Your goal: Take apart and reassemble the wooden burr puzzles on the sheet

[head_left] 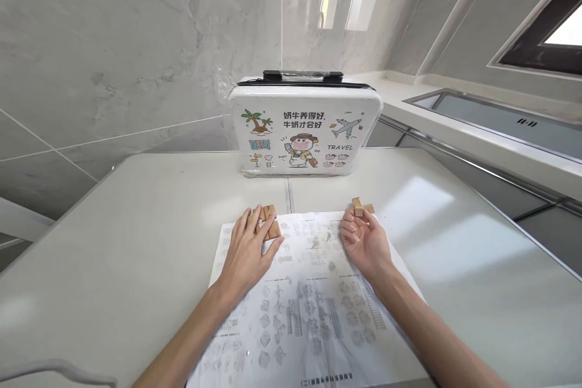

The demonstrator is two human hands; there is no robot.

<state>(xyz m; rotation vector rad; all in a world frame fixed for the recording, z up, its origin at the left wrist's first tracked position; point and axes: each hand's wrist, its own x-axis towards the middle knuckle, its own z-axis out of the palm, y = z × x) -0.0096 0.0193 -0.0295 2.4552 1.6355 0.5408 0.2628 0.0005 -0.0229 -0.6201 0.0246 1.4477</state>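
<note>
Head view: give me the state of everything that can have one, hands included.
Case: looks shut, upright, in clear film.
Printed sheet: spread out, creased.
Left hand: palm down, fingers spread on wooden blocks.
Right hand: palm turned up, fingers curled.
Crossed wooden pieces: at right fingertips, seemingly held.

Bright daylight, cool and soft, fills the view, with a window (pixel 566 30) glowing white at the far upper right, beyond the right fingers (pixel 361 221). Pale streaks reflect off the wall tiles (pixel 227 24) ahead of both sets of fingers. To the right of the right fingers, the counter (pixel 159 224) carries a glossy patch of glare and broad, soft-edged shadows. Print under and nearer than the left fingers (pixel 261 224) looks too soft to read. Straight edges farthest from the fingers splay outward with wide-angle stretch.
</note>
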